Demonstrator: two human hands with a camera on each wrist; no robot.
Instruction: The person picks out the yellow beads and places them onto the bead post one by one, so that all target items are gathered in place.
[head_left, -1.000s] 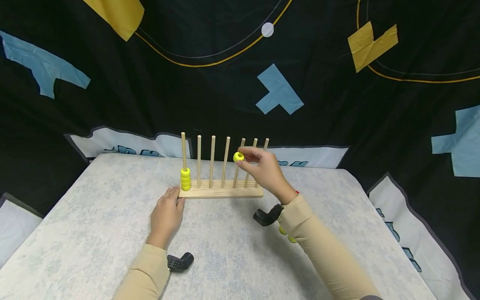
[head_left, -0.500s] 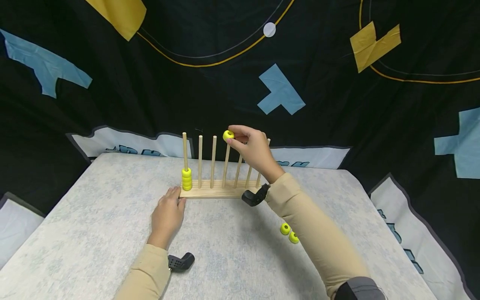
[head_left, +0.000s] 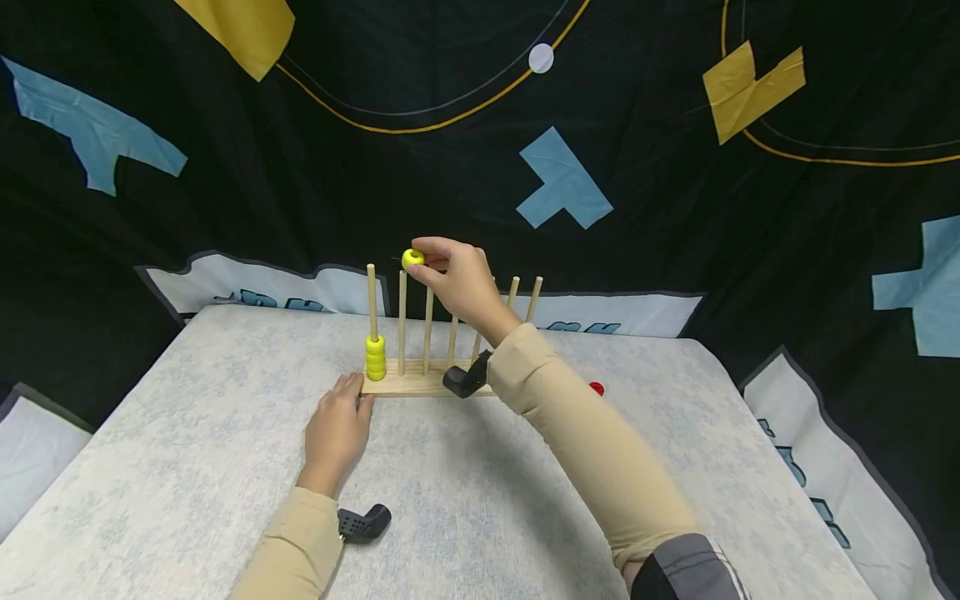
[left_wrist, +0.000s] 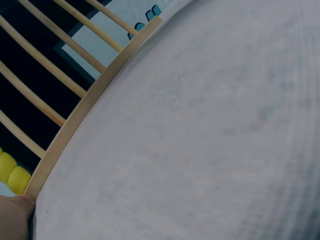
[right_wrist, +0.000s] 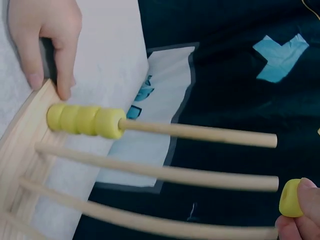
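A wooden peg rack (head_left: 408,386) with a row of upright pegs stands toward the far side of the table. Several yellow beads (head_left: 376,359) are stacked on its leftmost peg. My left hand (head_left: 336,433) grips the rack's left end, thumb and finger on either side of the corner in the right wrist view. Between thumb and fingertips, my right hand (head_left: 459,279) pinches one yellow bead (head_left: 412,259). That bead is raised near the top of the second peg from the left, apart from it in the right wrist view (right_wrist: 290,198). The right hand and forearm hide parts of the other pegs.
A small red object (head_left: 597,388) lies on the table (head_left: 225,450) right of the rack, partly behind the right sleeve. Behind the table hangs a black cloth (head_left: 420,192) with blue and yellow tape. Each wrist carries a black camera mount (head_left: 364,524).
My right hand has carried the yellow bead left and upward, from the right-hand pegs to near the second peg. Two loose yellow beads are now hidden by the right arm. The left hand stays put.
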